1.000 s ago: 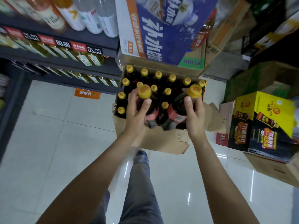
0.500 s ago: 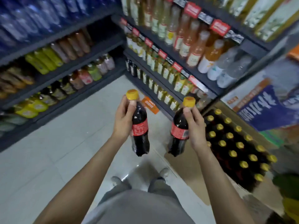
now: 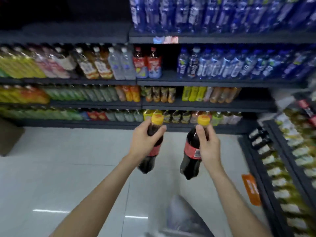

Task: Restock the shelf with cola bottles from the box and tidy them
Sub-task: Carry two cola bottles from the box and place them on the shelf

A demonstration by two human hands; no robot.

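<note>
A: Where is there room on that shelving (image 3: 205, 82) the person is facing?

B: The bays are looking packed edge to edge with blurred drinks. The one dark opening is showing on the second shelf from the top, just right of two red-labelled bottles (image 3: 147, 63) and left of the blue bottles (image 3: 239, 64). I'm judging that as the likely slot; I cannot tell how deep it runs.

A: And the floor (image 3: 59, 168)?

B: Pale tile is lying open between the person and the bottom shelf edge, so walking room is looking fine. A second rack (image 3: 282, 168) is crowding the right side.

A: How are the bottles being carried?

B: Upright, well apart. The left hand (image 3: 145, 142) is wrapping its fingers round the left cola bottle (image 3: 150, 161) at the shoulder; the right hand (image 3: 207, 146) is clamping the right cola bottle (image 3: 190, 158) just under its yellow cap (image 3: 203, 120). Probably high grips, keeping the bases free for setting down.
</note>
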